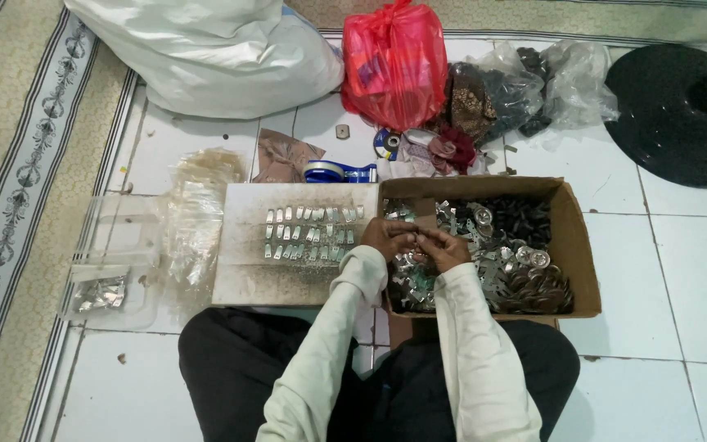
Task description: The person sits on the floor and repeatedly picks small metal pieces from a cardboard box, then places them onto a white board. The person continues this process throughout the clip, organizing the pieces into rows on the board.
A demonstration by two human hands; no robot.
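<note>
Bare white tile floor [689, 270] lies open to the right of the cardboard box [578, 245], and at lower left. The box walls fence the metal parts on all sides but the top. On the flat board [243, 270], rows of small metal pieces [312, 233] fill the right half; its left half is bare. Behind, the red bag [393, 65], the white sack [206, 49] and a tape dispenser [339, 171] crowd the far side. Clear packets [194, 217] and a plastic tray [112, 262] block the left.

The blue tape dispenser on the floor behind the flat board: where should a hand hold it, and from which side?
Probably by the blue handle of the blue plastic tape dispenser, coming from above. It lies flat on the white tiled floor with its long handle pointing right; the top is free, while a crumpled brown paper crowds its left end.
</note>
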